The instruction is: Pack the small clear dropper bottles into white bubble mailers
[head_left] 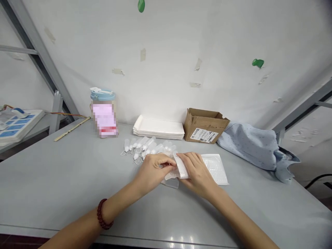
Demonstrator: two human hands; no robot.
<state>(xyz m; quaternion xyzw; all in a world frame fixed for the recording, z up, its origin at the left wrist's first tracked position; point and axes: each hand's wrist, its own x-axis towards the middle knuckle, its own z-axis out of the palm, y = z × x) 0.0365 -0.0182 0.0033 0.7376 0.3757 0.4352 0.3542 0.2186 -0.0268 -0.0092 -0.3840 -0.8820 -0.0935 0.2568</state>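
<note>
A white bubble mailer lies slanted across the middle of the table under my hands. My right hand grips its near end, fingers over the top and thumb beneath. At the folded opening, my left hand is closed in a pinch on the mailer's flap; the exact fingertip contact is partly hidden. Just behind my left hand lies a heap of small white squeeze bottles with looped cap straps. Beneath the mailer, a flat translucent piece shows in part.
A stack of white mailers sits by the wall, beside an open cardboard box. Light blue cloth is bunched at the right. A blue-lidded container and a thin wooden strip are at the left.
</note>
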